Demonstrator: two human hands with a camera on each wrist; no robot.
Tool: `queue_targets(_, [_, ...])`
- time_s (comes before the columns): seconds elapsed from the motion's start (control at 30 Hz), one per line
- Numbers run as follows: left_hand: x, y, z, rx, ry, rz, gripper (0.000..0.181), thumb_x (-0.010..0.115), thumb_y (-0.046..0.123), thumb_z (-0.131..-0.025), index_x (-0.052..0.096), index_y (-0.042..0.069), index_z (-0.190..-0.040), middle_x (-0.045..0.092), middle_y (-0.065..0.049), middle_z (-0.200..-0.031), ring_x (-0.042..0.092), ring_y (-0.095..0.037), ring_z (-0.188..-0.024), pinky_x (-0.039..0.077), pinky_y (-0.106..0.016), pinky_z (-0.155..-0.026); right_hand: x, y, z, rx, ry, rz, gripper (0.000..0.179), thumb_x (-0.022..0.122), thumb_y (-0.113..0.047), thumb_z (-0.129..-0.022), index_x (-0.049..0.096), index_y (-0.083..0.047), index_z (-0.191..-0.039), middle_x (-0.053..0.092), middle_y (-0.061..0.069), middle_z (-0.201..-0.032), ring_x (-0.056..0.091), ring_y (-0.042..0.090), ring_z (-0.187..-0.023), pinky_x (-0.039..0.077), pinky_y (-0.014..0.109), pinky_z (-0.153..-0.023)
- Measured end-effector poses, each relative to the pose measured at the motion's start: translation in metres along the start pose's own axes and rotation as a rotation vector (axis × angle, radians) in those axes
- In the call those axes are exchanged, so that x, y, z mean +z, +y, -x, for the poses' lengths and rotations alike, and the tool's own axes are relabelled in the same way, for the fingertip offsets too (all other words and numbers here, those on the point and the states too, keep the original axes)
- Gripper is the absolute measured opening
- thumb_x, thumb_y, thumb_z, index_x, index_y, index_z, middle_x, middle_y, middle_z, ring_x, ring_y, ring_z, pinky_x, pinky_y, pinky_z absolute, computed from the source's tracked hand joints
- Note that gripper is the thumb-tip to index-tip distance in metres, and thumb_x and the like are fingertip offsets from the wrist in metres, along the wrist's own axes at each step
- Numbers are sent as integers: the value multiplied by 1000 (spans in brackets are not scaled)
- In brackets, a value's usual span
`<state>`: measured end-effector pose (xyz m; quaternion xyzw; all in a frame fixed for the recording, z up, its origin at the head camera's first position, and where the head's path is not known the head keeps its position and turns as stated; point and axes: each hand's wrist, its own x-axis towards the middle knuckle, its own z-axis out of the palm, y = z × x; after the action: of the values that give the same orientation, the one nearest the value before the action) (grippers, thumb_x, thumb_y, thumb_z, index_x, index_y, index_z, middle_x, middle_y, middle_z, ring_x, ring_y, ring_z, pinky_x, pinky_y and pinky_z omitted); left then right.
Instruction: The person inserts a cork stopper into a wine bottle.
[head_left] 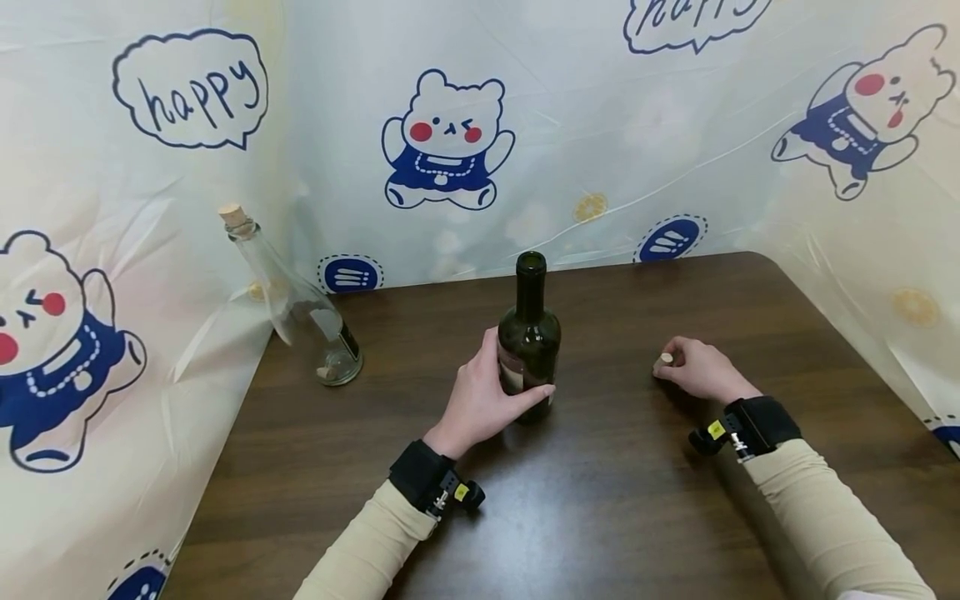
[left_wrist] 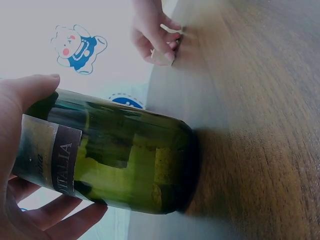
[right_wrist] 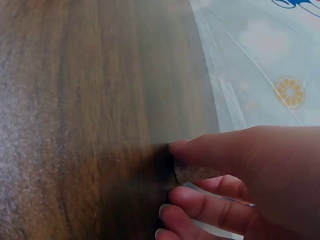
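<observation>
A dark green glass wine bottle [head_left: 531, 333] stands upright on the table, its mouth uncorked. My left hand [head_left: 483, 392] grips its lower body, thumb across the front. In the left wrist view the bottle [left_wrist: 125, 155] bears a label ending in "ITALIA", and a cork [left_wrist: 163, 167] shows through the glass near its base. To the right, my right hand [head_left: 701, 369] pinches a small cork [head_left: 666, 359] between thumb and fingers, low at the tabletop. In the right wrist view the thumb and fingers partly hide that cork [right_wrist: 195, 172].
A clear glass bottle [head_left: 303, 308] with a cork stopper [head_left: 234, 217] leans at the left, near the back of the brown wooden table [head_left: 600, 500]. Something small lies in its bottom. A printed plastic sheet [head_left: 562, 125] with bears and "happy" bubbles hangs behind and beside the table.
</observation>
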<state>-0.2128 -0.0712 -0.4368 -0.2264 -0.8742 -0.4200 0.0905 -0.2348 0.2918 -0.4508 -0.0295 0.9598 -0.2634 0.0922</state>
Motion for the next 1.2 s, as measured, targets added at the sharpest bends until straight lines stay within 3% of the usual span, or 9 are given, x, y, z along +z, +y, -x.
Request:
queue_targets(0.3, [2, 0, 2, 9, 10, -3, 80, 80, 54, -78, 44, 18, -140, 60, 7, -97, 61, -9, -89, 54, -36, -74, -10, -13, 7, -40, 117, -103, 34, 63, -30, -98, 64, 1, -111, 67, 18, -99, 58, 29, -84, 47, 38, -70])
queue_targets(0.6, [2, 0, 2, -9, 0, -6, 81, 80, 54, -79, 42, 18, -141, 60, 6, -99, 61, -11, -91, 53, -37, -77, -29, -65, 19, -152, 216, -189, 45, 61, -41, -99, 65, -4, -124, 74, 17, -109, 66, 31, -97, 52, 45, -80])
queue_targets(0.77, [2, 0, 2, -13, -2, -7, 83, 80, 53, -79, 41, 18, -143, 60, 5, -101, 62, -12, -93, 54, -38, -78, -33, -92, 22, -238, 277, -252, 35, 70, -34, -95, 70, -8, -118, 78, 12, -110, 73, 25, -95, 56, 33, -76])
queue_targets(0.9, [2, 1, 2, -11, 6, -8, 84, 81, 53, -78, 41, 17, -143, 61, 4, -101, 63, -13, -94, 55, -39, -79, -39, -112, 25, -290, 307, -358, 32, 74, -31, -92, 67, -10, -115, 78, 6, -114, 72, 12, -100, 52, 23, -75])
queue_targets(1.0, [2, 1, 2, -10, 10, -9, 85, 81, 54, -78, 41, 17, -144, 62, 3, -103, 64, -15, -96, 55, -41, -81, -46, -130, 28, -343, 302, -460, 36, 73, -32, -93, 65, -10, -120, 77, 4, -121, 70, 7, -107, 52, 20, -82])
queue_targets(1.2, [2, 1, 2, -13, 6, -5, 87, 81, 54, -78, 40, 18, -145, 61, 3, -105, 64, -16, -99, 55, -42, -83, -67, -174, 34, -449, 337, -637, 36, 74, -25, -93, 68, -7, -124, 78, -3, -117, 73, 14, -103, 54, 22, -89])
